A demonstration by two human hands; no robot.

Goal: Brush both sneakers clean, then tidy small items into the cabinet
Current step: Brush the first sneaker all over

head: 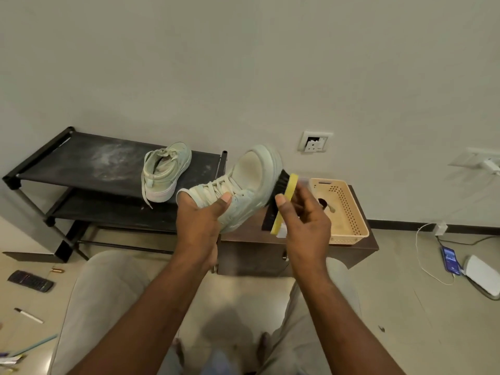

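The left hand point(198, 221) gripped a sneaker point(238, 185) from below, thumb across the laces, toe tilted up. The right hand point(304, 226) held a yellow brush point(281, 203), fingers curled round its back, bristles touching the sneaker's side. The second sneaker point(163, 173) stood on the top of a black rack point(81, 163). Behind the brush a basket point(349, 212) sat on a brown cabinet point(254, 253). A marker point(28, 315) and a remote point(30, 281) lay on the floor.

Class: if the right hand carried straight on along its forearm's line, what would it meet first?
Probably the held sneaker: the brush the right hand grips has its bristles against the sole edge. Depth is unclear; the basket lies behind.
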